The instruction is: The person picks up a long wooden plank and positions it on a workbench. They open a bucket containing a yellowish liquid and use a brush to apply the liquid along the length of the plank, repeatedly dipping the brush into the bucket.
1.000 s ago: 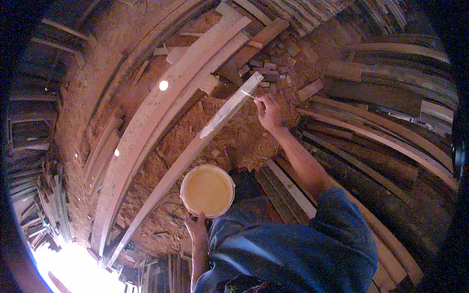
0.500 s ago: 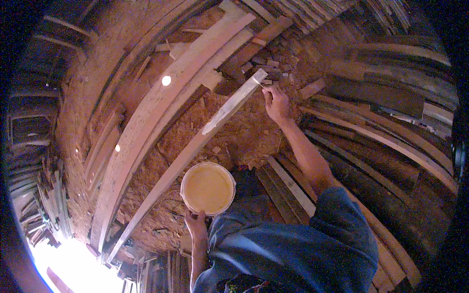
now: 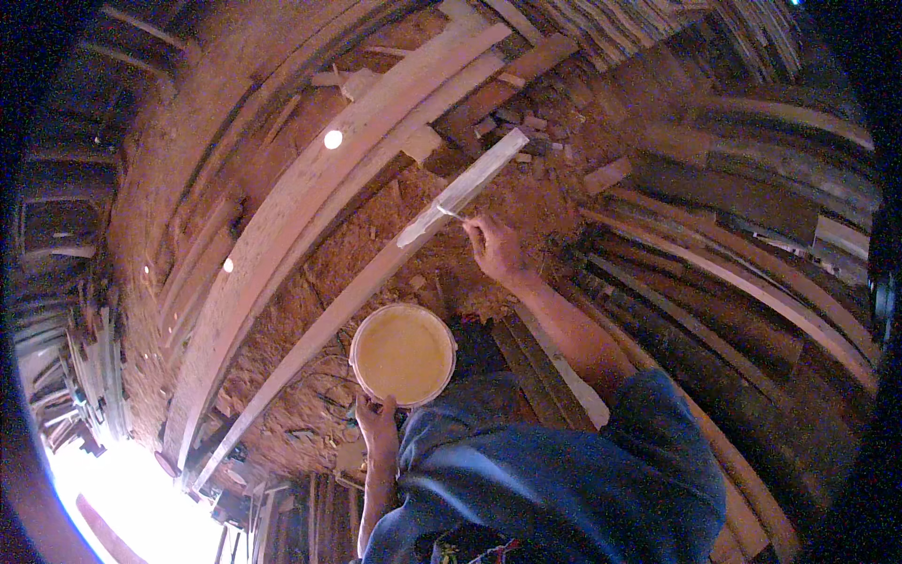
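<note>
A round white bucket [image 3: 451, 350] holding pale yellow liquid is in my left hand [image 3: 378, 425], whose fingers and thumb grip its near rim. My right hand [image 3: 496, 249] pinches a small thin-handled brush [image 3: 450, 212]; its light tip touches the upper face of a long narrow wooden beam [image 3: 324, 324]. A wet-looking whitish coat [image 3: 474, 179] covers the beam's far end down to just below the brush. The rest of the beam is bare wood, running toward the lower left. The brush's grip is mostly hidden by my fingers.
Wide planks [image 3: 282, 202] lie along the left of the beam. Stacked boards [image 3: 733, 244] line the right side. Small wood offcuts [image 3: 536, 124] lie beyond the beam's far end, on reddish ground strewn with chips. Bright light enters at the lower left.
My right hand has drawn the brush from near the beam's far end back toward me and leftward along the coated face. The bucket has stayed in my left hand.
</note>
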{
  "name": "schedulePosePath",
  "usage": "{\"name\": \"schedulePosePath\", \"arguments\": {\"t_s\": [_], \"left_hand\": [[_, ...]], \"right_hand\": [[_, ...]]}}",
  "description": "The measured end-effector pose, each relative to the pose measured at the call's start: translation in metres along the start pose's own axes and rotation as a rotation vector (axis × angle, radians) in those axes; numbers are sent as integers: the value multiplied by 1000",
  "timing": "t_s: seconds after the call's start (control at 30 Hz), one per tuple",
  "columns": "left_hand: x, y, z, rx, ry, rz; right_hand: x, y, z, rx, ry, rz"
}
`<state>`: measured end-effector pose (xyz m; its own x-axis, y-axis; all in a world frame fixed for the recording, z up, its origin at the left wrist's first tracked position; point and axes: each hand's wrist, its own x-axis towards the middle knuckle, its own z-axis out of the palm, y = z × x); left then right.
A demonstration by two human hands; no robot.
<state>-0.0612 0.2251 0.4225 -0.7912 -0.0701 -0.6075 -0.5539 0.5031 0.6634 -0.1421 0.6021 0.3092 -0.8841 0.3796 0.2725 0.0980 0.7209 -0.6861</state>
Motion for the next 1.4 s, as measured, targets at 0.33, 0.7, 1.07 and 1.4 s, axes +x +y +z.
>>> {"name": "schedulePosePath", "arguments": {"t_s": [0.33, 0.7, 1.07, 1.4], "left_hand": [[-18, 42, 3, 34, 15, -113], [-18, -10, -14, -136, 37, -15], [-16, -53, -47, -108, 44, -125], [-29, -81, -107, -107, 49, 47]], "right_hand": [[-5, -6, 19, -90, -107, 84], [22, -16, 1, -5, 302, 121], [-135, -206, 98, -255, -1116, -287], [-200, -232, 159, -341, -1396, -367]]}}
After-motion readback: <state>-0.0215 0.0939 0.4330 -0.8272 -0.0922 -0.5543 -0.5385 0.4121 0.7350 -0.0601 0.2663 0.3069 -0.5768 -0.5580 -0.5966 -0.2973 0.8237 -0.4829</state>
